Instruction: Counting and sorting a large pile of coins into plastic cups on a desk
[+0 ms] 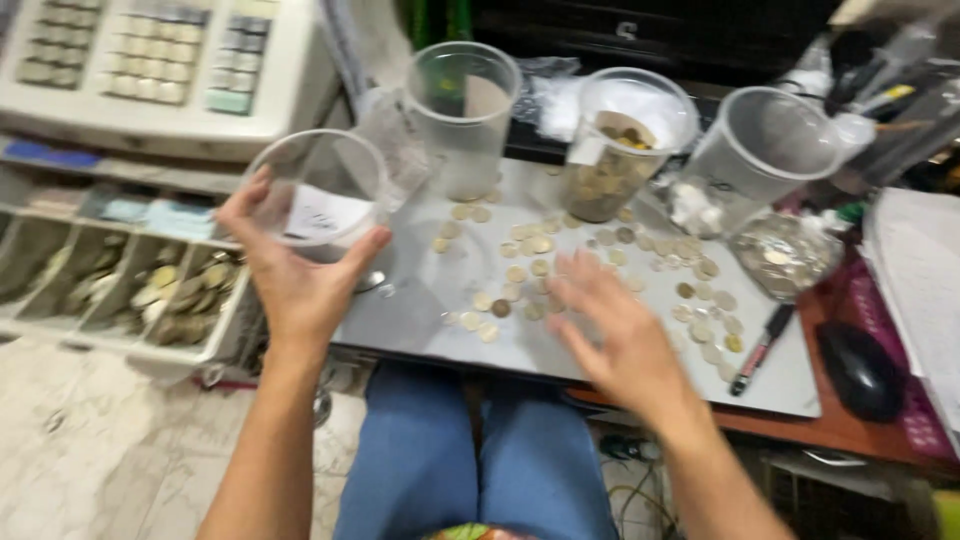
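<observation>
My left hand [292, 272] grips a clear plastic cup [318, 190] tilted on its side above the left edge of a grey board [420, 310]. My right hand [618, 330] hovers flat with fingers spread over several loose coins [525, 270] scattered on the board. Three more clear cups stand at the back: an almost empty one [462, 110], one partly filled with coins [615, 150], and an empty one [755, 150].
A cash register [150, 70] with its open coin drawer [130, 290] is at left. A bag of coins [785, 255], a pen [762, 348] and a black mouse [860, 370] lie at right. My blue-trousered legs [480, 450] are under the board.
</observation>
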